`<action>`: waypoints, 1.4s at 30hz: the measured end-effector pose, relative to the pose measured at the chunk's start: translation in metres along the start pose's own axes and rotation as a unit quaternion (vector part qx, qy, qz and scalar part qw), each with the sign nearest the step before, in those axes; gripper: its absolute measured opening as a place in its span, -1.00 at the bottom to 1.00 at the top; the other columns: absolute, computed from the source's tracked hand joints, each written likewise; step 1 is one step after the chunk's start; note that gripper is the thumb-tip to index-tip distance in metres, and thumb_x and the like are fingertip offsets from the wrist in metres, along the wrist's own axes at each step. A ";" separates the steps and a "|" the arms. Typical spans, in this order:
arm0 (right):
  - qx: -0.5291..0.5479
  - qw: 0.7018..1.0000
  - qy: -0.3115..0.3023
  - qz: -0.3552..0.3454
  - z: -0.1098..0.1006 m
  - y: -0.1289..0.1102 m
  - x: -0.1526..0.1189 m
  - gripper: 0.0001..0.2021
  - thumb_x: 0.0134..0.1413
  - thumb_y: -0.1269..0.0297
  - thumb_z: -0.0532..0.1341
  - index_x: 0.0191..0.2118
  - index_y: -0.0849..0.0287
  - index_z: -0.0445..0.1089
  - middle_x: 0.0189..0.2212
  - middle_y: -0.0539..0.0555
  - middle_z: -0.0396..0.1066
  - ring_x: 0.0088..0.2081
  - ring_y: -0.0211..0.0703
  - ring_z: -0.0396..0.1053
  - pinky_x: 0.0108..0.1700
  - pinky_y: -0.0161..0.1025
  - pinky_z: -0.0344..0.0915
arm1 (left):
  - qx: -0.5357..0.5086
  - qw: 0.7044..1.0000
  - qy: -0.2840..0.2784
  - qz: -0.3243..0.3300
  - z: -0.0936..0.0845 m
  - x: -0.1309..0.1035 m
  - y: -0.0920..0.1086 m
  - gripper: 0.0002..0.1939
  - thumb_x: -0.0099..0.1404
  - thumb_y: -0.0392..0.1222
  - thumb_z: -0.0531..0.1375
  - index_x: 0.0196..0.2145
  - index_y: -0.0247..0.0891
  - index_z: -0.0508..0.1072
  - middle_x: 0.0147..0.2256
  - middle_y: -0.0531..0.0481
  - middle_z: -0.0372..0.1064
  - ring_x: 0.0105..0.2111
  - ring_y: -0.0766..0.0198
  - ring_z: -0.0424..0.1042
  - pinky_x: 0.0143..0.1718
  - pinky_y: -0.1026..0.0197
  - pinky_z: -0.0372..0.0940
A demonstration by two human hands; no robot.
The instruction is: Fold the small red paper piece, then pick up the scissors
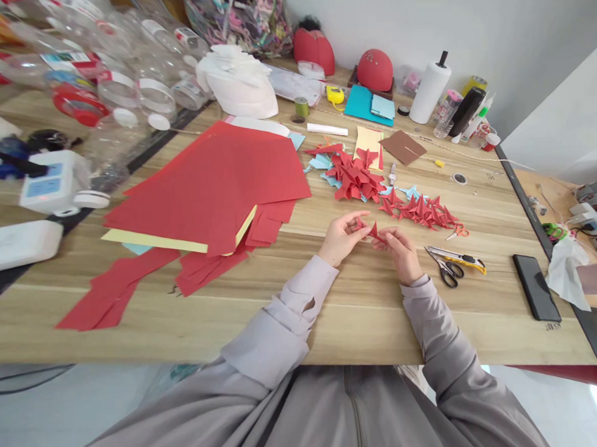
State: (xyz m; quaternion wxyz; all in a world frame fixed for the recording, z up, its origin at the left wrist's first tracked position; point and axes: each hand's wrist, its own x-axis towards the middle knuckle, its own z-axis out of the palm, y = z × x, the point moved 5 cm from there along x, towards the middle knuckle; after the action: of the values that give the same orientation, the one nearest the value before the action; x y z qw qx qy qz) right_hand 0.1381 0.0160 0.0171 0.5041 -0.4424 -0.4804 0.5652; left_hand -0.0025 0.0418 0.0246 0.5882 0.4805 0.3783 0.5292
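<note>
My left hand [340, 238] and my right hand [401, 251] meet over the middle of the wooden table [363, 313], both pinching one small folded red paper piece [371, 231] just above the surface. Past my hands lies a pile of folded red paper shapes [356, 177], and a second row of them [421, 212] runs off to the right. Some light blue folded pieces [325, 163] are mixed into the pile. A large stack of red paper sheets [216, 184] sits to the left of my hands.
Scissors [447, 269] and a yellow utility knife [460, 258] lie right of my right hand, a black phone [535, 286] further right. Cut red strips [117, 293] lie front left. Clear plastic bottles [120, 66], a white paper flower [241, 83] and red domes [374, 69] crowd the back.
</note>
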 end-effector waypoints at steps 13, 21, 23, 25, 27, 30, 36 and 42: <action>-0.128 0.987 0.050 -0.088 -0.002 -0.007 -0.001 -0.79 -0.08 0.13 0.28 -0.42 0.15 0.36 -0.52 0.01 0.43 -0.46 -0.20 0.39 -0.32 -0.20 0.36 | -0.026 0.999 -0.004 0.024 0.001 0.000 -0.001 -0.48 0.00 -0.14 0.31 -0.05 -0.26 0.40 -0.28 -0.02 0.32 -0.34 0.34 0.36 -0.31 0.26 0.35; -0.183 0.974 0.064 -0.118 -0.008 -0.005 0.000 -0.85 -0.05 0.20 0.26 -0.37 0.17 0.41 -0.45 0.04 0.45 -0.40 -0.19 0.41 -0.29 -0.22 0.35 | 0.010 0.999 -0.034 0.035 -0.001 -0.002 0.005 -0.73 0.09 -0.07 0.25 -0.30 -0.29 0.55 -0.20 -0.08 0.31 -0.26 0.25 0.35 -0.32 0.22 0.37; -0.201 0.969 0.069 -0.123 -0.010 -0.006 0.000 -0.85 -0.04 0.21 0.25 -0.36 0.17 0.42 -0.45 0.05 0.46 -0.40 -0.18 0.41 -0.30 -0.21 0.35 | 0.024 0.999 -0.037 0.032 -0.002 -0.001 0.006 -0.75 0.07 -0.09 0.26 -0.34 -0.31 0.55 -0.25 -0.07 0.34 -0.34 0.30 0.36 -0.33 0.21 0.36; -0.227 0.963 0.072 -0.129 -0.010 -0.007 0.000 -0.86 -0.02 0.22 0.24 -0.35 0.17 0.43 -0.43 0.06 0.48 -0.39 -0.16 0.42 -0.29 -0.20 0.36 | 0.043 0.998 -0.034 0.035 -0.002 -0.001 0.006 -0.79 0.06 -0.13 0.27 -0.37 -0.32 0.56 -0.28 -0.05 0.35 -0.43 0.36 0.35 -0.35 0.20 0.35; -0.250 0.956 0.070 -0.136 -0.010 -0.010 0.000 -0.86 -0.01 0.23 0.23 -0.35 0.17 0.44 -0.42 0.08 0.49 -0.37 -0.15 0.43 -0.27 -0.19 0.36 | 0.059 0.997 -0.029 0.041 -0.003 0.000 0.007 -0.82 0.04 -0.16 0.28 -0.40 -0.32 0.56 -0.30 -0.05 0.36 -0.45 0.37 0.35 -0.35 0.21 0.34; -0.265 0.952 0.068 -0.140 -0.009 -0.012 0.000 -0.87 -0.01 0.25 0.22 -0.36 0.18 0.45 -0.41 0.09 0.50 -0.37 -0.14 0.44 -0.27 -0.20 0.36 | 0.059 0.997 -0.032 0.040 -0.004 0.001 0.008 -0.83 0.00 -0.19 0.29 -0.42 -0.32 0.55 -0.32 -0.05 0.38 -0.40 0.32 0.38 -0.33 0.19 0.35; -0.288 0.942 0.064 -0.162 -0.011 -0.012 0.000 -0.87 0.01 0.26 0.22 -0.34 0.18 0.46 -0.40 0.10 0.50 -0.35 -0.14 0.43 -0.25 -0.19 0.36 | 0.062 0.998 -0.028 0.010 -0.005 0.001 0.007 -0.80 -0.07 -0.17 0.34 -0.47 -0.35 0.53 -0.41 -0.03 0.41 -0.48 0.32 0.41 -0.34 0.17 0.38; -0.302 0.936 0.054 -0.174 -0.009 -0.014 0.000 -0.88 0.01 0.26 0.21 -0.35 0.14 0.47 -0.40 0.08 0.50 -0.34 -0.13 0.44 -0.24 -0.17 0.36 | 0.077 0.997 -0.026 -0.017 -0.007 0.001 0.003 -0.74 -0.08 -0.15 0.34 -0.43 -0.38 0.52 -0.31 -0.10 0.43 -0.57 0.36 0.41 -0.48 0.25 0.32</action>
State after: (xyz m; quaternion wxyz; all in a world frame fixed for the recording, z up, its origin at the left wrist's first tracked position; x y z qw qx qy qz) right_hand 0.1488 0.0168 0.0295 0.4622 -0.5130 -0.6702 0.2722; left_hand -0.0101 0.0436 0.0260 0.5675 0.5318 0.4107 0.4759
